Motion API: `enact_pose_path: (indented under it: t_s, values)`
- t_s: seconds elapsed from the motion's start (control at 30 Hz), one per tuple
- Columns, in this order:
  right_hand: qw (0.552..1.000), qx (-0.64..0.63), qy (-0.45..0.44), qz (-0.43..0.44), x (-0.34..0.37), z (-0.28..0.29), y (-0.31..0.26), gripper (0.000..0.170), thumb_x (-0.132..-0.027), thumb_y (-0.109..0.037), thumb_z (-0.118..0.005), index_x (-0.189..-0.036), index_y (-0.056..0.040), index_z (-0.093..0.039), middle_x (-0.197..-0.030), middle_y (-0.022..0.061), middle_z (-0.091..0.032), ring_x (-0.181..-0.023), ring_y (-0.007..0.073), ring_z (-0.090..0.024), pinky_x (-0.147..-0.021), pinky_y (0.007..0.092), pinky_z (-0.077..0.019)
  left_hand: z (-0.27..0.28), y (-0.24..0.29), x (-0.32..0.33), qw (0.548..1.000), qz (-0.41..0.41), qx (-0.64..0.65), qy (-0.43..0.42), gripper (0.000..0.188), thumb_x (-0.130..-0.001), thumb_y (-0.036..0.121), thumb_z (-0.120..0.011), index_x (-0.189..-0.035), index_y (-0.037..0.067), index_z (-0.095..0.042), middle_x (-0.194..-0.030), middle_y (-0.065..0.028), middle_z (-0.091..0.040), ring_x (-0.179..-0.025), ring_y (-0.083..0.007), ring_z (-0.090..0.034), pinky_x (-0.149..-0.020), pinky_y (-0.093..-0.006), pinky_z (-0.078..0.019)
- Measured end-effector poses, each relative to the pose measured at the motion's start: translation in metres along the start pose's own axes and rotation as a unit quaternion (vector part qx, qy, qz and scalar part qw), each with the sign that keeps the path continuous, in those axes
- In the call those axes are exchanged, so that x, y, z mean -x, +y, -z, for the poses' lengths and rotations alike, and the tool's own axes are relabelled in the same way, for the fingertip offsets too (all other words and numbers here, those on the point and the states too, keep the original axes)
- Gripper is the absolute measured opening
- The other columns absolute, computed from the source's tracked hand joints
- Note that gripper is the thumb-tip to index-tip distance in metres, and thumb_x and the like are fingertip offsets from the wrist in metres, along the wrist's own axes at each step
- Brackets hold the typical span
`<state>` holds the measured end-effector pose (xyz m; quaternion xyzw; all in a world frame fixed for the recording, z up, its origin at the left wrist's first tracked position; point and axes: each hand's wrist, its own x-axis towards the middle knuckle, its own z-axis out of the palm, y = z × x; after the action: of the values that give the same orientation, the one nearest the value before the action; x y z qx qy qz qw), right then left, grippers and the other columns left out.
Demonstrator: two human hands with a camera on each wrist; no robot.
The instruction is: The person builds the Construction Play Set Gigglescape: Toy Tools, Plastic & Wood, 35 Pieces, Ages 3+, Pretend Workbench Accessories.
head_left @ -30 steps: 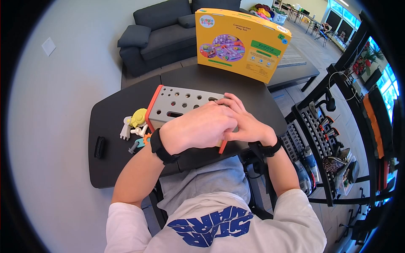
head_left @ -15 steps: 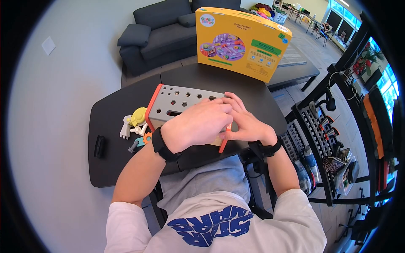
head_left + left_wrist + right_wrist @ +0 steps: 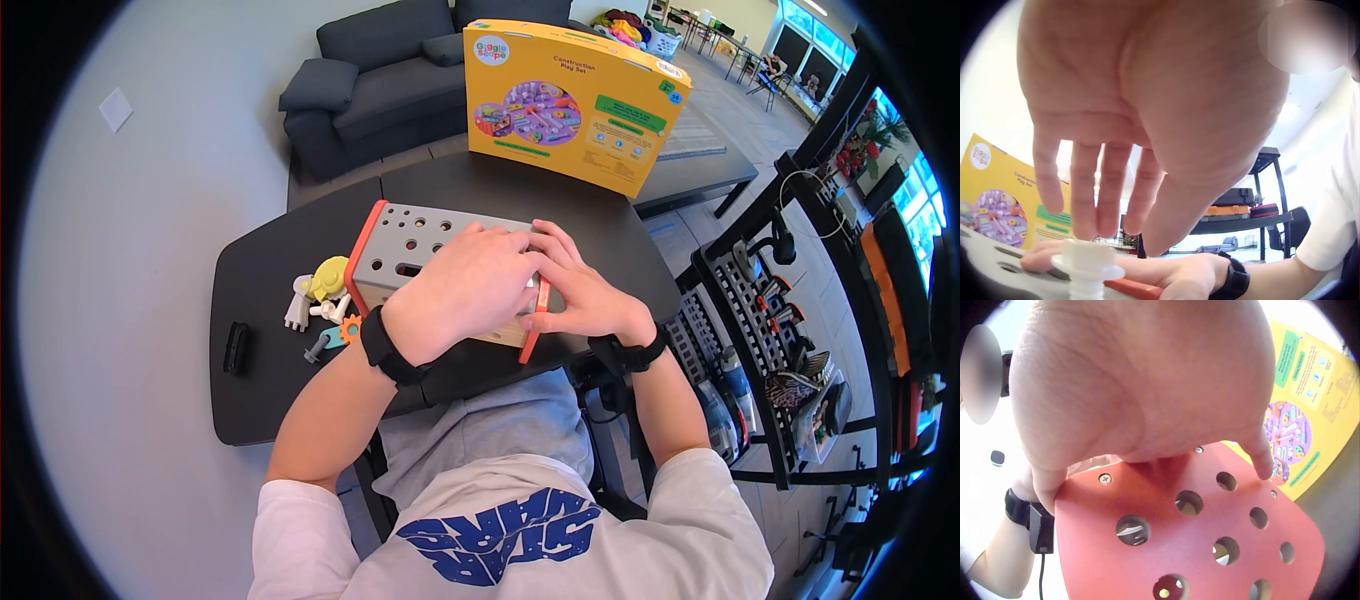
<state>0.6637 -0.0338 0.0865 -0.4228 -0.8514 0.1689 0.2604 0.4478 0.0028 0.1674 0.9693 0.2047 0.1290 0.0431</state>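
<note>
A toy toolbox with a grey top (image 3: 398, 222), full of holes, and red end panels sits on the table in the head view. My right hand (image 3: 585, 290) grips its near-right end, thumb and fingers spread over the edges of the red panel (image 3: 1210, 506) in the right wrist view. Over the grey top, my left hand (image 3: 460, 285) hovers palm down. The left wrist view shows its fingers hanging loosely, with a white toy bolt (image 3: 1088, 262) standing upright in front of them, threads downward. No grip on the bolt shows.
Left of the toolbox lie a yellow toy piece (image 3: 328, 278), white pieces (image 3: 298, 303), an orange gear (image 3: 349, 328) and a grey bolt (image 3: 317, 348). A black object (image 3: 236, 348) rests near the table's left edge. A yellow play set box (image 3: 570, 110) stands at the back.
My left hand has drawn a little left, away from my right hand, uncovering more of the red end panel's edge. The right hand has stayed in place.
</note>
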Motion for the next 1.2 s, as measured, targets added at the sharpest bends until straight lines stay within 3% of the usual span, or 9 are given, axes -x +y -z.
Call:
enact_pose_path:
  t_s: [0.13, 0.33, 0.4, 0.53, 0.63, 0.73, 0.8, 1.03, 1.2]
  values:
    - [1.0, -0.008, -0.001, -0.004, 0.001, 0.0, 0.0, 0.079, -0.082, -0.052, -0.075, -0.142, -0.0062, -0.052, -0.155, 0.0168, -0.036, -0.152, 0.0424, -0.016, -0.118, 0.0549, -0.0323, -0.004, -0.003, -0.001, 0.999, 0.017, 0.002, -0.036, 0.012, -0.079, 0.01, -0.07, -0.09, 0.005, -0.068, -0.094, -0.0096, -0.067, -0.095, -0.0294, -0.064, -0.085, -0.0433, -0.0496]
    - [1.0, -0.006, 0.012, 0.011, 0.0, -0.004, 0.006, 0.076, -0.082, -0.05, -0.076, -0.141, -0.0077, -0.053, -0.155, 0.0161, -0.035, -0.152, 0.0419, -0.017, -0.117, 0.0554, -0.0339, -0.016, -0.01, 0.0, 0.991, -0.117, 0.039, 0.049, 0.011, -0.077, 0.006, -0.071, -0.086, 0.006, -0.066, -0.087, -0.0082, -0.065, -0.097, -0.0294, -0.063, -0.083, -0.0434, -0.0501]
    - [1.0, -0.017, 0.008, 0.007, 0.0, -0.005, 0.008, 0.076, -0.08, -0.048, -0.077, -0.141, -0.0089, -0.054, -0.155, 0.0157, -0.036, -0.152, 0.0418, -0.017, -0.117, 0.0556, -0.0343, -0.009, -0.005, -0.002, 0.989, -0.103, 0.101, -0.043, 0.013, -0.077, 0.005, -0.073, -0.085, 0.007, -0.063, -0.087, -0.0076, -0.064, -0.097, -0.0295, -0.061, -0.086, -0.0433, -0.0493]
    - [1.0, -0.006, 0.0, 0.014, 0.001, -0.004, 0.009, 0.076, -0.079, -0.047, -0.077, -0.141, -0.0094, -0.054, -0.155, 0.0157, -0.036, -0.153, 0.042, -0.016, -0.117, 0.0555, -0.0343, -0.005, 0.0, -0.003, 0.985, -0.113, 0.121, -0.049, 0.015, -0.077, 0.007, -0.074, -0.083, 0.008, -0.06, -0.087, -0.0069, -0.063, -0.094, -0.0296, -0.061, -0.088, -0.0429, -0.0482]
    - [0.999, -0.014, 0.015, 0.029, 0.001, -0.006, 0.011, 0.076, -0.078, -0.046, -0.077, -0.141, -0.0099, -0.054, -0.154, 0.0157, -0.037, -0.153, 0.0421, -0.016, -0.117, 0.0551, -0.0343, -0.01, 0.0, -0.004, 0.979, -0.149, 0.14, 0.023, 0.014, -0.077, 0.007, -0.074, -0.086, 0.008, -0.063, -0.086, -0.007, -0.063, -0.095, -0.0295, -0.062, -0.088, -0.0428, -0.0478]
    - [1.0, -0.01, 0.014, 0.01, 0.001, -0.005, 0.005, 0.077, -0.079, -0.047, -0.077, -0.141, -0.0079, -0.054, -0.154, 0.0157, -0.037, -0.152, 0.0423, -0.017, -0.118, 0.0548, -0.0339, -0.01, -0.001, -0.003, 0.99, -0.092, 0.077, 0.077, 0.013, -0.08, 0.01, -0.072, -0.09, 0.006, -0.066, -0.089, -0.0087, -0.065, -0.093, -0.0299, -0.064, -0.088, -0.043, -0.0476]
    - [1.0, -0.014, 0.012, 0.001, 0.001, -0.003, 0.002, 0.078, -0.08, -0.049, -0.077, -0.14, -0.0055, -0.053, -0.154, 0.016, -0.037, -0.152, 0.0424, -0.017, -0.118, 0.0547, -0.0333, -0.008, -0.003, -0.001, 0.999, -0.018, 0.011, 0.035, 0.015, -0.081, 0.016, -0.07, -0.092, 0.005, -0.069, -0.092, -0.0106, -0.067, -0.091, -0.0301, -0.066, -0.086, -0.0433, -0.0492]
    - [1.0, -0.019, 0.009, 0.001, 0.001, -0.002, 0.0, 0.079, -0.081, -0.051, -0.076, -0.14, -0.005, -0.053, -0.154, 0.0159, -0.036, -0.152, 0.0423, -0.017, -0.118, 0.055, -0.0332, -0.007, -0.005, -0.001, 1.0, 0.02, 0.017, -0.015, 0.016, -0.081, 0.018, -0.07, -0.088, 0.004, -0.069, -0.093, -0.011, -0.067, -0.09, -0.0305, -0.066, -0.081, -0.0432, -0.0522]
    - [0.999, -0.029, 0.021, 0.006, 0.001, -0.004, 0.003, 0.078, -0.08, -0.048, -0.078, -0.141, -0.0081, -0.053, -0.154, 0.0145, -0.037, -0.152, 0.0419, -0.016, -0.117, 0.0551, -0.0345, -0.019, -0.01, 0.0, 0.994, -0.096, 0.054, 0.018, 0.011, -0.078, 0.01, -0.073, -0.085, 0.006, -0.066, -0.093, -0.0091, -0.065, -0.095, -0.0294, -0.064, -0.087, -0.0427, -0.0503]
